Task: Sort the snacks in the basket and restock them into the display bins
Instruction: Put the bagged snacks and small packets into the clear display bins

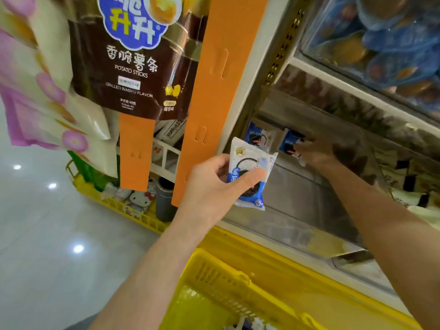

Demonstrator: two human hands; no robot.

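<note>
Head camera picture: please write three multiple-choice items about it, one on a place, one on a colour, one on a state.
1. Where is the right hand?
A. inside the clear display bin
B. in the basket
C. on the floor

2. What colour is the basket?
A. red
B. yellow
C. black

3. What is the left hand doing?
A. hanging empty
B. pinching a blue-white snack pack
C. gripping the basket

Answers: 1 A, it reaches among packs behind the clear wall. 2 B, its rim is yellow. 3 B, thumb and fingers clamp the pack.
</note>
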